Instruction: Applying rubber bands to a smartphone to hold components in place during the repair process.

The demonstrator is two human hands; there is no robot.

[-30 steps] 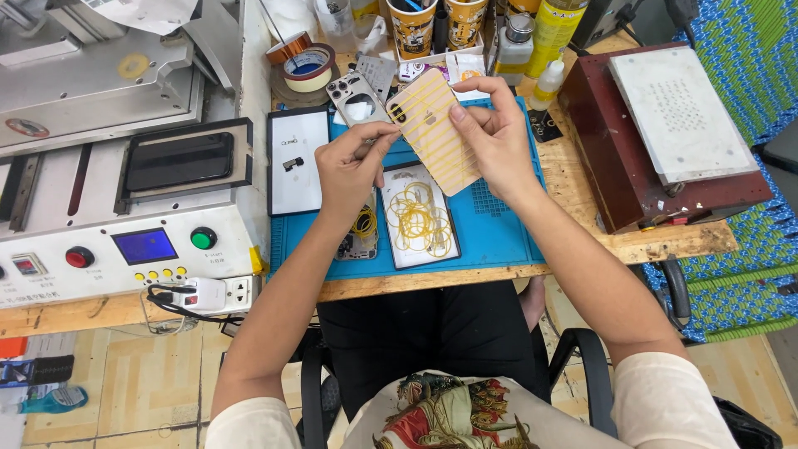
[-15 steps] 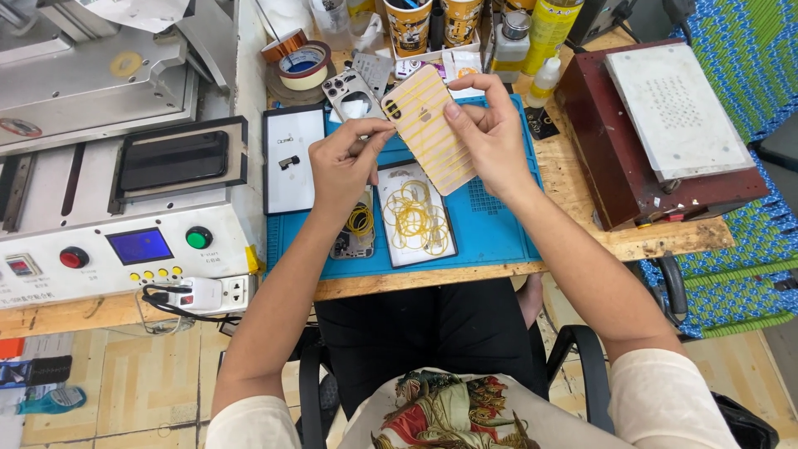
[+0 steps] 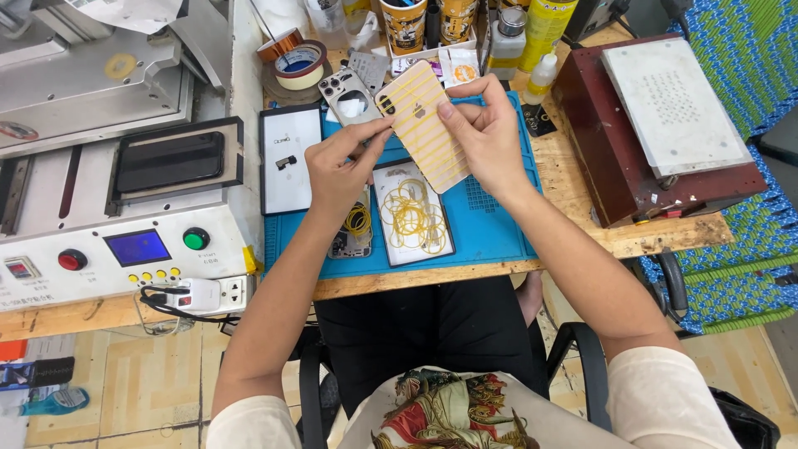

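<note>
Head view, looking down over a cluttered tabletop (image 3: 582,187). Both hands raised above the blue mat (image 3: 490,224), holding a gold phone back (image 3: 422,125) wrapped crosswise in yellow rubber bands.

Right hand (image 3: 486,137): grip closed on the right long edge, thumb across the banded face, fingers behind.

Left hand (image 3: 341,170): thumb and forefinger pinched at the left edge near the camera corner; whether on the edge or on a band, cannot tell.

Long axis runs from upper left (camera end) down to lower right. Phone back lies between the hands, right hand carrying more of it.

Below on the mat: white tray (image 3: 413,214) of loose yellow rubber bands (image 3: 409,218), second phone housing (image 3: 352,98) behind, tape rolls (image 3: 299,62) further back.
</note>
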